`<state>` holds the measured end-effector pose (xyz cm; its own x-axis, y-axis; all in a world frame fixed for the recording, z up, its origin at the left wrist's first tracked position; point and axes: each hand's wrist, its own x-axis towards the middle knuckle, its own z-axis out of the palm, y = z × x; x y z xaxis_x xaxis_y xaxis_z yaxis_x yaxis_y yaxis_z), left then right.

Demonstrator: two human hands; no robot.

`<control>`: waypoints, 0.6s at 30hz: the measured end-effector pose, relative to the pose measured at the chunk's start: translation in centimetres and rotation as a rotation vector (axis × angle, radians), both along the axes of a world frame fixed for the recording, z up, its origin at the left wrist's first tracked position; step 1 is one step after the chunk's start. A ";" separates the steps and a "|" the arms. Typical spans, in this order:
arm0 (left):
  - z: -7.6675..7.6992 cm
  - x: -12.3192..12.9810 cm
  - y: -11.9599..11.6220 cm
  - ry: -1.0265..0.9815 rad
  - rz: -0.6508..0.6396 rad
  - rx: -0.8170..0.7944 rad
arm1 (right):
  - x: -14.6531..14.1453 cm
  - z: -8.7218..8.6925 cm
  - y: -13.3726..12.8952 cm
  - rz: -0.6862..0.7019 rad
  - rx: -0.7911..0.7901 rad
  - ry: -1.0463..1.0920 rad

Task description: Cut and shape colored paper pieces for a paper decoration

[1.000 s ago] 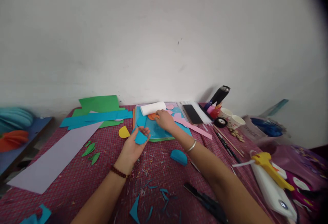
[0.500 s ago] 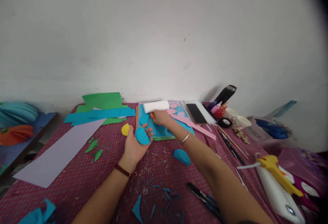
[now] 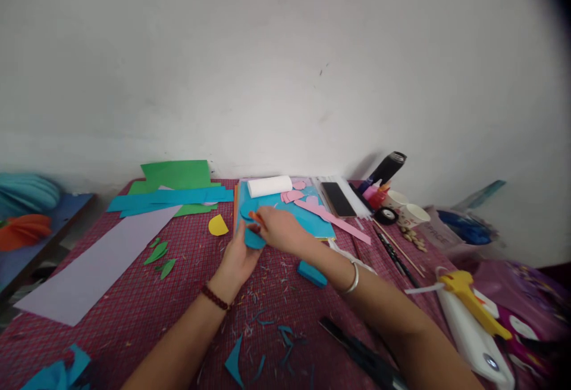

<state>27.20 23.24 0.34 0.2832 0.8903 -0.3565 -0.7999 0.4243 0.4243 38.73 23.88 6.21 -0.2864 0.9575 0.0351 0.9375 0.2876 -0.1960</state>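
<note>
In front of me, my left hand (image 3: pixel 237 262) holds a folded blue paper piece (image 3: pixel 253 239) with a rounded edge. My right hand (image 3: pixel 282 230) is closed around a small orange object (image 3: pixel 256 217), its exact kind too small to make out, and meets the left hand at the blue piece. Just left of them lies a yellow paper piece (image 3: pixel 218 225). Behind the hands, a white roll (image 3: pixel 270 186) and pink paper cutouts (image 3: pixel 292 195) rest on a blue sheet (image 3: pixel 312 221). Another folded blue piece (image 3: pixel 311 273) lies under my right forearm.
Green leaf cutouts (image 3: pixel 157 252), a lilac strip (image 3: pixel 102 265) and blue strips (image 3: pixel 169 198) lie leftward. Blue scraps (image 3: pixel 234 361) litter the front. Rightward are a phone (image 3: pixel 338 199), a black bottle (image 3: pixel 389 167), paper cups (image 3: pixel 414 215) and a yellow-handled tool (image 3: pixel 475 301).
My right hand has drawn back from beside the white roll to my left hand, carrying the orange object. My left hand has turned from palm-up to gripping the blue piece.
</note>
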 end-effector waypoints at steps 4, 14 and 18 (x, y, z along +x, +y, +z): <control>0.4 0.4 -0.7 -0.005 -0.055 -0.005 | -1.7 -0.3 -2.1 0.076 0.007 -0.006; 0.3 -0.8 -0.5 0.028 -0.095 -0.027 | 2.5 -0.2 -1.0 0.071 0.072 0.090; 0.2 -0.9 -0.7 0.083 -0.161 -0.014 | 6.7 -1.5 3.5 -0.141 0.077 -0.193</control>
<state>26.32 22.53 0.52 0.3904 0.8307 -0.3969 -0.6838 0.5503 0.4792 45.47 27.34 4.75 -0.1590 0.9850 0.0667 0.9873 0.1588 0.0083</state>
